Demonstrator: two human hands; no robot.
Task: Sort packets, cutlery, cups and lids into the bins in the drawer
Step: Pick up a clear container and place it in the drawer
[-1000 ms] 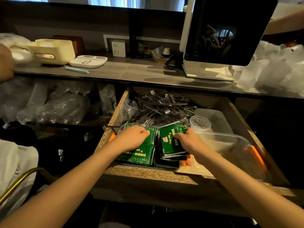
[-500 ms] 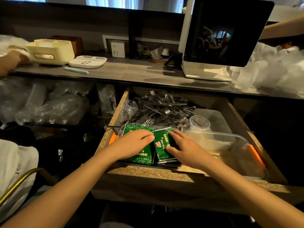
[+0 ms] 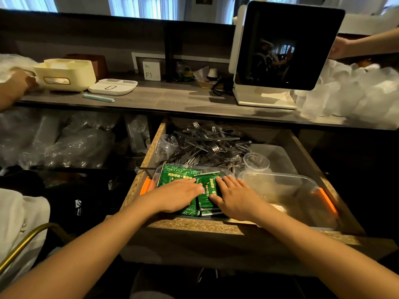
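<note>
Left hand (image 3: 179, 196) and right hand (image 3: 234, 198), fingers flat, gripping nothing, press green packets (image 3: 208, 188) in left bin (image 3: 149, 184); best flatten evenly, edges squared.

In the middle of the frame the wooden drawer (image 3: 138, 186) stands open. At its lower left, a clear bin (image 3: 155, 176) with an orange clip holds green packets (image 3: 177, 174) with light print, lying flat in overlapping stacks. The left hand (image 3: 179, 194) and the right hand (image 3: 234, 196) lie flat on these packets, fingers straight. Behind the bin, in the upper part of the drawer, a loose heap of dark metal cutlery (image 3: 207, 145), mostly forks, is spread. One clear cup (image 3: 256, 162) stands upright right of the heap, and another clear cup (image 3: 167, 143) leans at the left wall. At the lower right sits a second clear bin (image 3: 287, 190) with an orange clip.
</note>
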